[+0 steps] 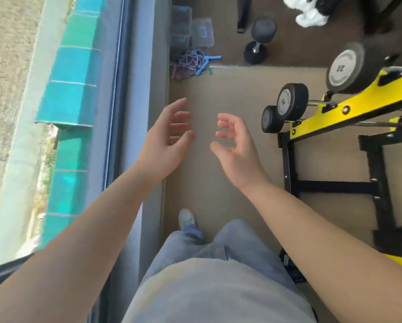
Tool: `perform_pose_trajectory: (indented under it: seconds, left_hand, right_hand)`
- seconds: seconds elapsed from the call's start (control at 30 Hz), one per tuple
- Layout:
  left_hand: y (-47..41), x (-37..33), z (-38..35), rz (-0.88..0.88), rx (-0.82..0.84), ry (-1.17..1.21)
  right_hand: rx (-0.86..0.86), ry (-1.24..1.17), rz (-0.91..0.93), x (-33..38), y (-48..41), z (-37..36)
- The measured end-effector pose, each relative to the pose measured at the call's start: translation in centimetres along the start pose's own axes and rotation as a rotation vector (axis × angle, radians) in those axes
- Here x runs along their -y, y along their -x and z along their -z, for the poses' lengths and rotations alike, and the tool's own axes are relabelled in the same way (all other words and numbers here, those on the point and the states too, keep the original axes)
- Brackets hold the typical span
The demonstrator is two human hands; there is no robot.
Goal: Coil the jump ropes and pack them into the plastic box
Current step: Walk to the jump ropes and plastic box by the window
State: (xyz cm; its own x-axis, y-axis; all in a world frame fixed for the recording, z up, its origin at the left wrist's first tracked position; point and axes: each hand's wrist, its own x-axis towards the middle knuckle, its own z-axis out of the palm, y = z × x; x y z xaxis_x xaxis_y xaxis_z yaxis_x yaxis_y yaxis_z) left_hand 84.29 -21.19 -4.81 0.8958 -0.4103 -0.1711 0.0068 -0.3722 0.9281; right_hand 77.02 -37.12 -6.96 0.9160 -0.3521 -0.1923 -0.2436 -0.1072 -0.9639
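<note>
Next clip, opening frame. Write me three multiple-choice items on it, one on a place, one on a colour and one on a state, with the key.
1. Where do the jump ropes lie?
A. On the floor in front of the plastic boxes
B. On a shelf
C. In a hand

2. What colour are the plainest rope handles?
A. Red
B. Blue
C. White

3. How are the left hand and right hand?
A. Both grip a rope
B. One grips a handle
C. Both open, holding nothing

Key: 1 A, the tangle lies on the floor by the boxes; 2 B, bright blue handles stick out of the pile; 3 C, the fingers are relaxed and apart, far from the ropes.
</note>
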Motion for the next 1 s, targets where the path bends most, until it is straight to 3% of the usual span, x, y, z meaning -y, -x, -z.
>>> perform_pose_trajectory:
  seconds: [0.3, 0.63, 0.8, 1.0]
  left_hand:
    - [-12.4, -1.5, -0.2, -0.011, 0.032, -0.002]
    - [-27.1, -5.9, -2.5, -0.031, -0.073, -0.011]
    - [-32.8, -6.8, -2.3, -0.014, -0.12, 0.035]
    - [-41.8, -6.7, -1.7, 0.026, -0.062, 0.081]
  right_hand:
    - [-0.067, 0.004, -0.002, 1.4, -12.5, 4.2]
    - [0.063, 0.057, 0.006, 2.9, -27.8, 10.3]
    - [0.019, 0.051, -0.038, 3.6, -33.7, 11.0]
    - [-0.005, 0.055, -0.107, 3.9, -41.2, 10.6]
